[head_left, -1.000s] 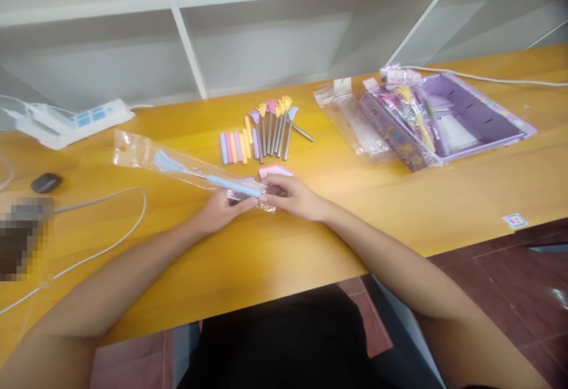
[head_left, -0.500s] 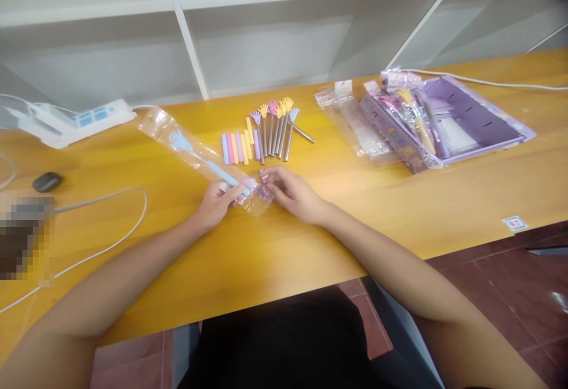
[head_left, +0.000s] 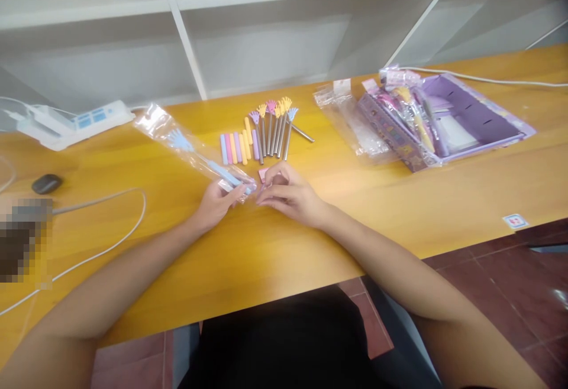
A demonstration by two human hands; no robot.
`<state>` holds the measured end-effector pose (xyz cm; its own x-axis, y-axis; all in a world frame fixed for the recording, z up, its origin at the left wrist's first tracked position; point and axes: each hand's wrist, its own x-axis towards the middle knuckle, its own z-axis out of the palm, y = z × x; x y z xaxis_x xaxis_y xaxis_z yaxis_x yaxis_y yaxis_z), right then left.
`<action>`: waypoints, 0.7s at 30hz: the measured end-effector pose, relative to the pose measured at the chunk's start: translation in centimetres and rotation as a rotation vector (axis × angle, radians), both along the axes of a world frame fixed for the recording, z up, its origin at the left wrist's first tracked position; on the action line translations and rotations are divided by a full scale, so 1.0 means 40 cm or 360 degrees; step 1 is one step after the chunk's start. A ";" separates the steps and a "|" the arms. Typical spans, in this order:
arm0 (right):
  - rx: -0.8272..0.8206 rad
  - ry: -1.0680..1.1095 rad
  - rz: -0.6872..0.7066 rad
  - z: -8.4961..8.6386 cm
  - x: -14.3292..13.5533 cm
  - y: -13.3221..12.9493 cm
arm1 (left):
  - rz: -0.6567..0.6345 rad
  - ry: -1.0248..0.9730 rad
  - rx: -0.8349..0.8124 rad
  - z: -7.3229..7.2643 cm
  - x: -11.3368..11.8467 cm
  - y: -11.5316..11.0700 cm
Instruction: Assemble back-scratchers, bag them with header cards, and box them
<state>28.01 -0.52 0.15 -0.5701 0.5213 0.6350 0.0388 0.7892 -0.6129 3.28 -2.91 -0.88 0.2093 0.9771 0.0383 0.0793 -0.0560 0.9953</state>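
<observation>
Left hand [head_left: 215, 204] is clamped on a blue back scratcher [head_left: 218, 169] inside a clear bag [head_left: 153, 120]. Right hand [head_left: 290, 195] is curled by the bag's end, can't tell if it's gripping.

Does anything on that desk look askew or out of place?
One metal rod looks askew: it slants off rightward, while the other rods beside it fan loosely toward the person. I see nothing spilled or broken.

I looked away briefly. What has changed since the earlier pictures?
The far end of the bag has swung rightward and away from the person. The right hand has come off the handle; whether it pinches the bag is unclear. The left hand still holds the bag. Rods, sticks and box stayed put.
</observation>
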 end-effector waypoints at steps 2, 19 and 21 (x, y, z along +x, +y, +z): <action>0.0037 0.0020 -0.0015 0.004 -0.001 -0.003 | -0.0151 0.0124 0.0018 0.003 0.000 -0.001; -0.0156 -0.0016 -0.0115 0.000 -0.006 -0.005 | -0.0539 0.0458 0.0120 -0.005 -0.006 -0.012; -0.0227 0.0004 -0.0151 0.000 -0.006 -0.007 | -0.0548 0.0479 0.0100 -0.014 -0.007 -0.013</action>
